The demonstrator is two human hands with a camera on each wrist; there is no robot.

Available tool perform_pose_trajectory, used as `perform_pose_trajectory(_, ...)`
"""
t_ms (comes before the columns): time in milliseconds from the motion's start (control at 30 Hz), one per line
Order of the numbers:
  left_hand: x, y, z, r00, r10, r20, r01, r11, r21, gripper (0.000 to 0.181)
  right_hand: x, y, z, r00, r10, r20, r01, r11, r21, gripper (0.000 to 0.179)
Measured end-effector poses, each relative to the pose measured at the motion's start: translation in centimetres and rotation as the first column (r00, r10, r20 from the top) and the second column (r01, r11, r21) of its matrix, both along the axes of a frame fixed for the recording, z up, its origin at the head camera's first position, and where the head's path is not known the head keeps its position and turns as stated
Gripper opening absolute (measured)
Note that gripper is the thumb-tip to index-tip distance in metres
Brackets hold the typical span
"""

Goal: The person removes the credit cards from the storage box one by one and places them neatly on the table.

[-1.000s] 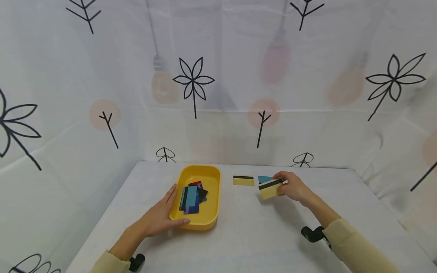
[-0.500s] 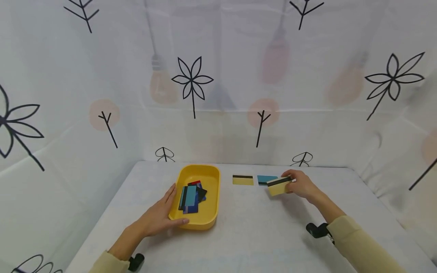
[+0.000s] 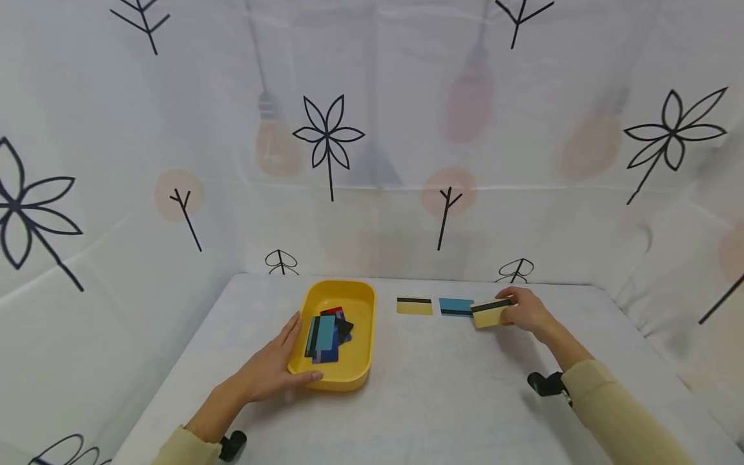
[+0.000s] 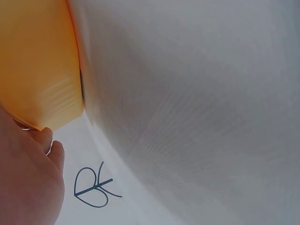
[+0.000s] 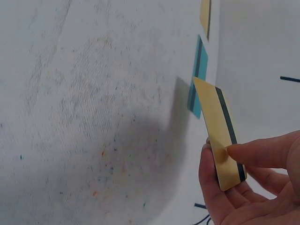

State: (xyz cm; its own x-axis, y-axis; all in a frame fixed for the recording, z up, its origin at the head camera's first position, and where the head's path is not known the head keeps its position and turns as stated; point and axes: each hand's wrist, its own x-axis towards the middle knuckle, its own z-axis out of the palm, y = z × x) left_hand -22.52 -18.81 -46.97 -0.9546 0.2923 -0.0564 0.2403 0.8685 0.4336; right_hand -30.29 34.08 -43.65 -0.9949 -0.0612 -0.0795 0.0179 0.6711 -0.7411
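My right hand (image 3: 526,311) pinches a gold card (image 5: 216,124) with a dark stripe between thumb and fingers. The card is tilted, its left corner overlapping the end of a blue striped card (image 3: 456,307) lying on the table. Left of that lies another gold card (image 3: 414,307) with a dark stripe along its top. My left hand (image 3: 270,365) rests against the left side of a yellow tray (image 3: 365,349), fingers extended along the wall and thumb over the near rim. Several overlapping cards (image 3: 324,336), blue, black and red, lie inside the tray.
The white-covered table (image 3: 418,400) reaches back to a white curtain (image 3: 383,226) printed with plants and bulbs. A dark wrist camera (image 3: 546,384) sits by the right sleeve, and another wrist camera (image 3: 233,445) by the left sleeve.
My right hand has carried the gold card to the right, uncovering the blue card on the table. The left hand and tray have stayed in place.
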Motion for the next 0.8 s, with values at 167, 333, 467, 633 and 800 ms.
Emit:
perform_pose_trajectory(167, 0.1, -0.1, -0.1, 1.0, 0.006, 0.0, -0.006, 1.0, 0.002, 0.122, -0.3, 0.5, -0.2, 1.0, -0.014, 0.01, 0.013, 1.0, 0.028, 0.054)
perform_pose_trajectory(333, 0.1, -0.1, -0.1, 1.0, 0.008, 0.002, -0.008, 1.0, 0.005, 0.123, -1.0, 1.2, -0.6, 1.0, -0.025, -0.003, 0.025, 0.999, 0.041, 0.054)
perform_pose_trajectory(467, 0.0, -0.1, -0.1, 1.0, 0.006, -0.001, -0.006, 1.0, -0.002, 0.123, -1.6, 1.7, -0.7, 0.999, -0.036, 0.0, 0.036, 0.999, 0.006, 0.055)
perform_pose_trajectory(633, -0.1, -0.1, 0.0, 1.0, 0.001, -0.007, -0.001, 1.0, -0.012, 0.123, -2.1, 2.1, -1.0, 0.998, -0.062, 0.018, 0.063, 0.997, -0.033, 0.056)
perform_pose_trajectory(800, -0.2, -0.1, 0.0, 1.0, -0.001, -0.004, 0.001, 1.0, -0.014, 0.124, -2.4, 2.4, -1.6, 0.995, -0.094, 0.04, 0.095, 0.995, -0.022, 0.054)
